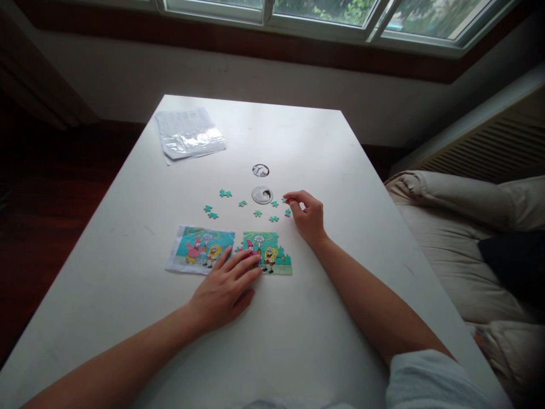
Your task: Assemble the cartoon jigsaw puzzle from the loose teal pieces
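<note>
Your hands work at a half-built cartoon puzzle on the white table.
Your left hand lies flat with fingers spread, resting on the puzzle's lower left corner, just beside the printed picture. Your right hand draws its fingertips together at the right end of the teal loose pieces scattered just beyond the puzzle; you cannot tell whether it pinches one.
</note>
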Demonstrator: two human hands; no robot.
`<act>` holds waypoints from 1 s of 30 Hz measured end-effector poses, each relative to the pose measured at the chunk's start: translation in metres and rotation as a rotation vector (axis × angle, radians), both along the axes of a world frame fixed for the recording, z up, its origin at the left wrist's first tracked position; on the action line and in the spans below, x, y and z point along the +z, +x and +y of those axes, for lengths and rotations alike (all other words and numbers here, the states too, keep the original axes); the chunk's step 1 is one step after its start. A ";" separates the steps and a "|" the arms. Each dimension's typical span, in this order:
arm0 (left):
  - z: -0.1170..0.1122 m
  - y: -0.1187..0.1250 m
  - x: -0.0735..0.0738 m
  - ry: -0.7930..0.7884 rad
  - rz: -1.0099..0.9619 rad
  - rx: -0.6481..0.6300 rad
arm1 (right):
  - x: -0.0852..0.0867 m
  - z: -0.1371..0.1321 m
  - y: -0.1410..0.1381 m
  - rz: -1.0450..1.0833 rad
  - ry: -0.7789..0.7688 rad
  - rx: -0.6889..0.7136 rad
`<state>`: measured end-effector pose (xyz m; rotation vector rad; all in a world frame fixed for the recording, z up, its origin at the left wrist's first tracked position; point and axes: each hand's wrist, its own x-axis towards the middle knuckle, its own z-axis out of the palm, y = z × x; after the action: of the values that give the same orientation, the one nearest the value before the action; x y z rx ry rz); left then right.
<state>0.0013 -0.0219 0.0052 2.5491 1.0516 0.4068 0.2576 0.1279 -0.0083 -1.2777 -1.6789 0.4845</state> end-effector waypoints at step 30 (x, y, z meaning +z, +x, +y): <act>-0.003 -0.001 -0.004 0.039 -0.056 0.144 | -0.007 0.025 0.046 -0.504 0.030 0.170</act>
<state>0.0006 -0.0250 0.0007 2.4881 1.2221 0.5391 0.3041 0.1526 -0.0158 -1.3117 -2.2179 0.2417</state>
